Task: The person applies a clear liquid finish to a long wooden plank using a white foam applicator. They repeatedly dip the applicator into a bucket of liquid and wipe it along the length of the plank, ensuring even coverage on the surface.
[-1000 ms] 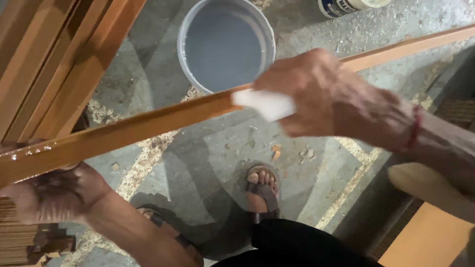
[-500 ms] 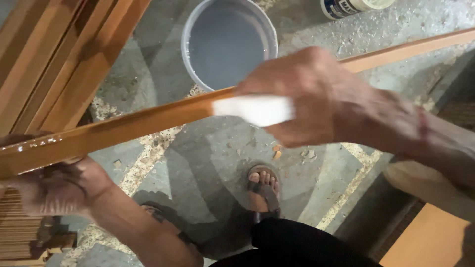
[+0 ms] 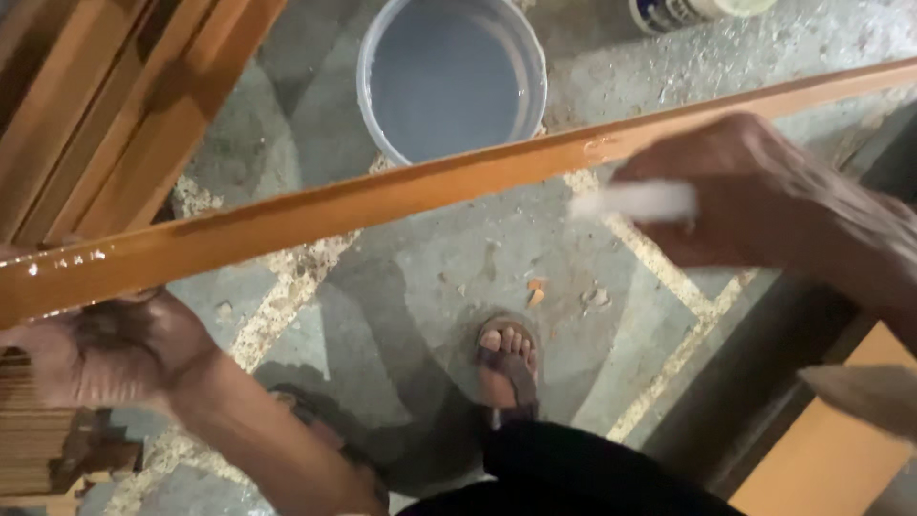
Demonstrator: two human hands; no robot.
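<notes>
A long orange-brown wooden strip [image 3: 382,205] runs across the view from lower left to upper right, glossy and wet-looking near its left end. My left hand [image 3: 105,354] holds it from below at the left end. My right hand [image 3: 764,196] is blurred at the right, just under the strip, gripping a white cloth or pad [image 3: 635,203] that sticks out to the left and sits slightly below the strip's edge.
A grey bucket [image 3: 382,57] with pale liquid stands on the concrete floor behind the strip. Stacked orange wooden strips [image 3: 105,105] lean at upper left. A can [image 3: 669,11] lies at the top. My sandalled foot [image 3: 508,361] is below.
My right hand with the white cloth has slid to the right along the strip and dropped slightly below it. The left hand keeps its hold.
</notes>
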